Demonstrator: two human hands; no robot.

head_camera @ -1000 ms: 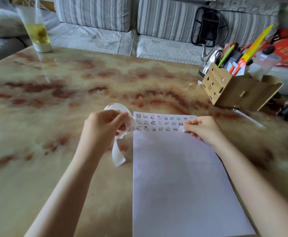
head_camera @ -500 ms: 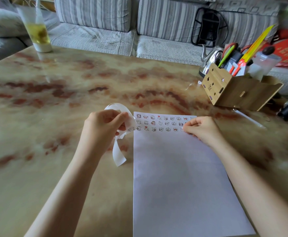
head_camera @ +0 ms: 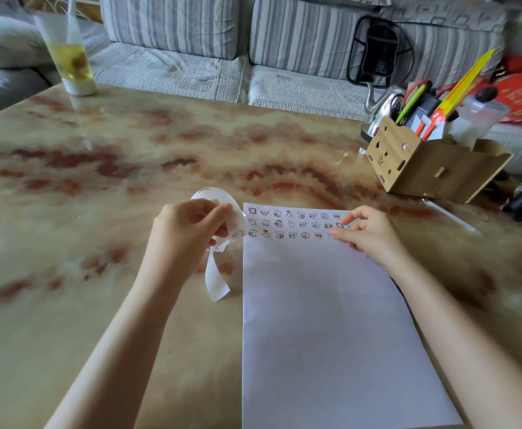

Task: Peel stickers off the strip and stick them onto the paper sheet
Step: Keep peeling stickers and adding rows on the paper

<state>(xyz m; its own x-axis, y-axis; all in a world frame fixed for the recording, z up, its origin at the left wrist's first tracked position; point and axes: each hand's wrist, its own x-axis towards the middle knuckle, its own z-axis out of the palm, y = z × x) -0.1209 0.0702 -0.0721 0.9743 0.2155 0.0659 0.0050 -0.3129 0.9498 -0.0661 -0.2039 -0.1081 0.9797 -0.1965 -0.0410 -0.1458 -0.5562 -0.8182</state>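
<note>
Head view, left fingers (head_camera: 224, 210): thumb and forefinger of the left hand (head_camera: 185, 233) were clamped together on the strip (head_camera: 217, 275), just off the sheet's far left corner.
Right fingers (head_camera: 337, 234): loosely bent and slightly apart, the right hand (head_camera: 369, 235) pressed its tips down at the right end of row 3.
Strip: thin white backing, looped over the hand, its tail hanging limp to the worktop (head_camera: 98, 181).
Handling: probably feather-light, floppy and easily torn. Best pinched close beside the next sticker, lifting that sticker by an edge.
Stickers (head_camera: 293, 224): 3 rows along the far edge.
Paper sheet (head_camera: 331, 335): flat, mostly bare.
Beyond: wooden organiser (head_camera: 423, 168) far right.
</note>
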